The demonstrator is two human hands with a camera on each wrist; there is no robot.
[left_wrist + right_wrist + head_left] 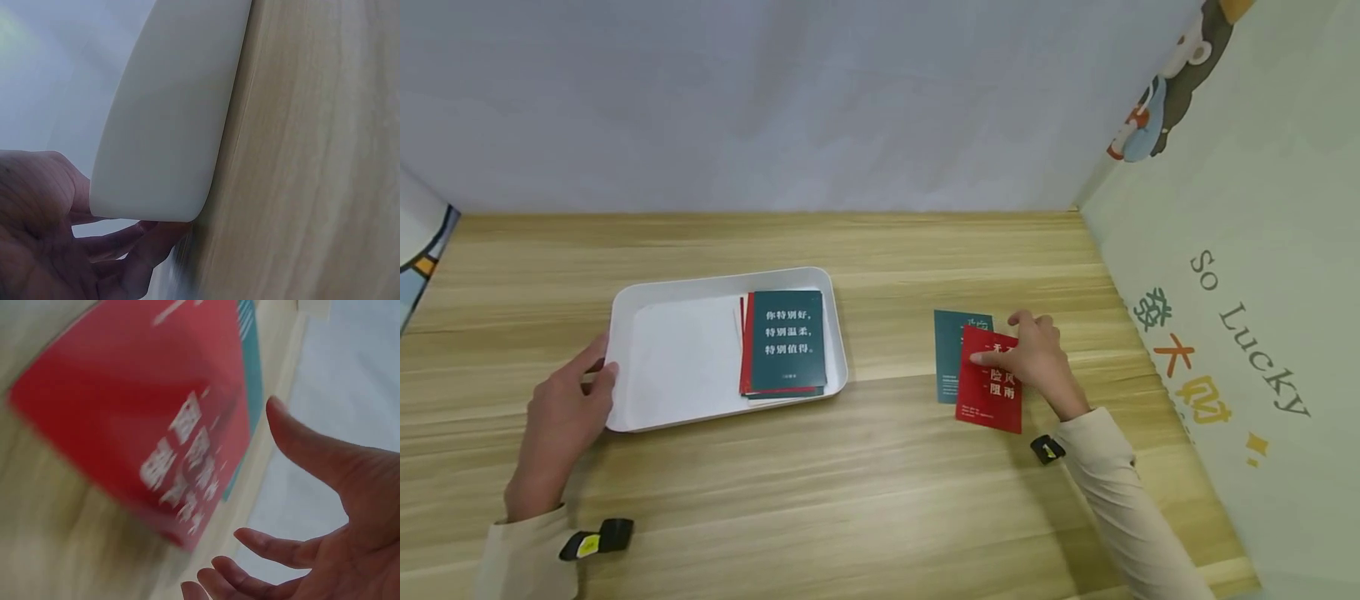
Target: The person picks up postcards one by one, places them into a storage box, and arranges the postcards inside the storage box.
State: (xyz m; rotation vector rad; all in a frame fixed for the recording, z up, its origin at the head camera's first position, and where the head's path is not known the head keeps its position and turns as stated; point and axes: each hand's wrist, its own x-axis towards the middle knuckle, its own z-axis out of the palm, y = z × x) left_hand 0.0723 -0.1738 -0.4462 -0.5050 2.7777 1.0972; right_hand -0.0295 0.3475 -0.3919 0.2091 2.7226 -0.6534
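At its left end, a white tray (pixel 688 404) is held by my left hand (pixel 567 408). In the left wrist view, the left hand (pixel 56 237) has its thumb at the tray wall (pixel 169 119) and its fingers at the lower corner. A stack of green, red and white cards (pixel 787 367) lies in the tray's right side. My right hand (pixel 1037 358) hovers over a red card (pixel 981 396) with white writing, which overlaps a green card (pixel 949 358). The right wrist view shows the right hand (pixel 350 537) with thumb and fingers spread, apart from the red card (pixel 144 394).
The wooden table (pixel 850 492) runs back to a pale wall (pixel 775 108). A printed wall panel (pixel 1247 275) with lettering borders the right side. Another patterned surface (pixel 418 250) edges the far left. Wrist straps (pixel 598 542) are on both sleeves.
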